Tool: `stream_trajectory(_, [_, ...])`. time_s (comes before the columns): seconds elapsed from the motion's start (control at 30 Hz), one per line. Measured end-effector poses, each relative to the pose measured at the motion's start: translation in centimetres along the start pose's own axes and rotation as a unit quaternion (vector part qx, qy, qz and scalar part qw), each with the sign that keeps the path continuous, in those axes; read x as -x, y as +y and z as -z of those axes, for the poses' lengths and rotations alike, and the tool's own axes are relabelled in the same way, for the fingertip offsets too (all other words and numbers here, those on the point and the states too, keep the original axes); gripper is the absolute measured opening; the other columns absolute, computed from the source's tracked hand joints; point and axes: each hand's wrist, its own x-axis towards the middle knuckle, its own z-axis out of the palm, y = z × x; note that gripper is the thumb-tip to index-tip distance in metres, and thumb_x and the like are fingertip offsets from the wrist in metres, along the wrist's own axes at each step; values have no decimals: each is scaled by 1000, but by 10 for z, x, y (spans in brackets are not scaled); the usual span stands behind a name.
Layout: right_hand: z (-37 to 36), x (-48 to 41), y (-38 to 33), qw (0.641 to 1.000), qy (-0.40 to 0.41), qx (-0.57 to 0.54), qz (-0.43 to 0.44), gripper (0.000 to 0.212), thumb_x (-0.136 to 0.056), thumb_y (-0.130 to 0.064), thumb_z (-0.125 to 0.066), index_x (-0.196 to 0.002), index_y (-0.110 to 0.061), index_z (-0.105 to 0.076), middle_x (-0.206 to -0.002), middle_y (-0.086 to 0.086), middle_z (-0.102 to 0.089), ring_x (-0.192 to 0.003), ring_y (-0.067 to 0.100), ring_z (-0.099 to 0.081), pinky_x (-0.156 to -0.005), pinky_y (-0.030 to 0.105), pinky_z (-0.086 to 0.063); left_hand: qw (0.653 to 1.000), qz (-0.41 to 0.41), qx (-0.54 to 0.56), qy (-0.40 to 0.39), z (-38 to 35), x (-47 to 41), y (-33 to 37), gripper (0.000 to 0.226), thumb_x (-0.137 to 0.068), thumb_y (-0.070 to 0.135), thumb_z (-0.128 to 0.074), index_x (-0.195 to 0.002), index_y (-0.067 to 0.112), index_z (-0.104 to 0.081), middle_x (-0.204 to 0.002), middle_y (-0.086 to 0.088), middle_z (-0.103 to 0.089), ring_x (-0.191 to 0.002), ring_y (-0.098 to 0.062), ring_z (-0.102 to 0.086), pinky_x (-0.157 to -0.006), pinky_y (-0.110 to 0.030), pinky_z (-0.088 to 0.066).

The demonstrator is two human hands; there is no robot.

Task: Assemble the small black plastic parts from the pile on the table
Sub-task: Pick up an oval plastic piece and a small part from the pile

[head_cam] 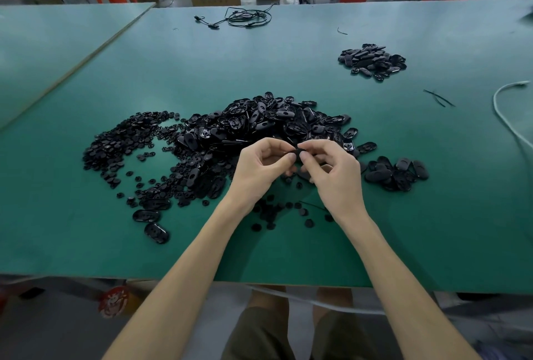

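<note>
A big pile of black oval plastic shells [265,123] lies mid-table, with a spread of small round black parts [124,146] to its left. Just in front of the pile, my left hand [259,166] and my right hand [331,169] meet above the table. Between their fingertips they pinch one small black part [297,153]; its shape is mostly hidden by the fingers. A few round pieces [277,212] lie scattered under my wrists.
A smaller heap of oval parts [396,173] sits right of my hands, and another heap [372,61] lies farther back right. A coiled black cable [248,18] rests at the far edge, a white cord [507,117] at the right. Green table [288,256].
</note>
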Motion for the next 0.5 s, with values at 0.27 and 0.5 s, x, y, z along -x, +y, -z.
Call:
stream_trajectory(0.27, [2,0,-1,999,-12,-37,-17,14,-95,-9,-73,-101,-22,-77,-92,-7,-77,-77,14,-75,-74,35,-62,1000,-2,-18,-15,-1,1,1,13,-94,-4,-71,-105,-2,-68,-89,-15,-74,-72,-18,-68,-76,-29,-59])
stream_trajectory(0.5, [2,1,0,999,-24,-44,-22,14,-90,-6,-79,-97,-18,-79,-91,-2,-78,-84,17,-76,-86,47,-62,999,0,-44,5,-2,0,2,12,-89,-8,-71,-96,1,-66,-100,-26,-71,-87,-45,-69,-89,-60,-57])
